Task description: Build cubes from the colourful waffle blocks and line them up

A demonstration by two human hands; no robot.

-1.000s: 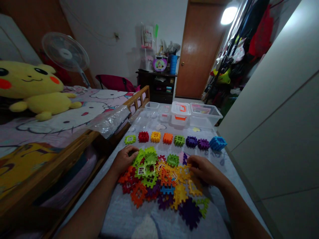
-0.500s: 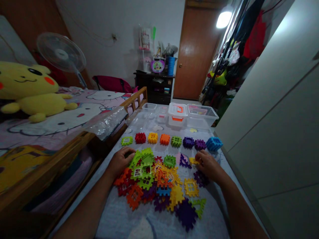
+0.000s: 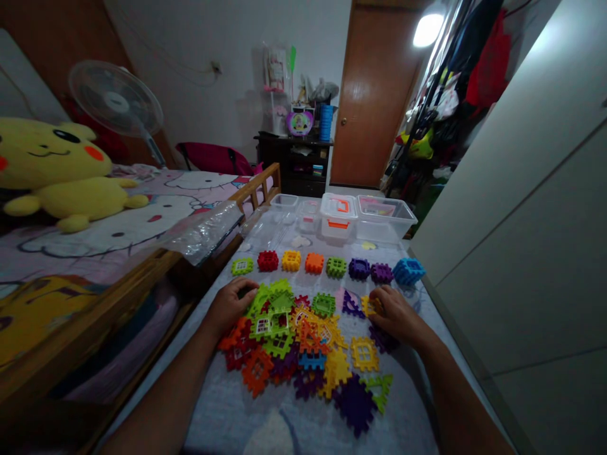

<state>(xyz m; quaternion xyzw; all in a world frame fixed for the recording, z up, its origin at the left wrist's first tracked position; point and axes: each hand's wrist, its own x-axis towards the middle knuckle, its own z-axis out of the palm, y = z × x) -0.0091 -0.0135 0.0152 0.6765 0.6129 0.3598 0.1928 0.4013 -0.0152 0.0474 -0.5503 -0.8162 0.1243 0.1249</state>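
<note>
Interlocking plastic pieces in many colours lie heaped on the cloth-covered table. My left hand (image 3: 231,304) rests at the heap's left edge, fingers curved against light green pieces (image 3: 278,298); whether it grips one is not visible. At the right, my right hand (image 3: 394,311) has its fingers closed on a yellow piece (image 3: 369,306). Beside that is a purple triangular piece (image 3: 352,304), and a dark purple piece (image 3: 382,340) lies partly under the hand. A yellow window piece (image 3: 364,354) and a large purple square (image 3: 355,404) are nearer to me.
Behind the heap runs a row of coloured stacks, from a light green piece (image 3: 242,266) to a blue stack (image 3: 408,272). Clear plastic boxes (image 3: 338,215) stand farther back. A wooden bed rail (image 3: 142,284) borders the left side, a white cabinet (image 3: 531,208) the right.
The yellow piece at my right fingertips has turned, and more of its face shows. My right hand has shifted slightly left. My left hand has stayed in place.
</note>
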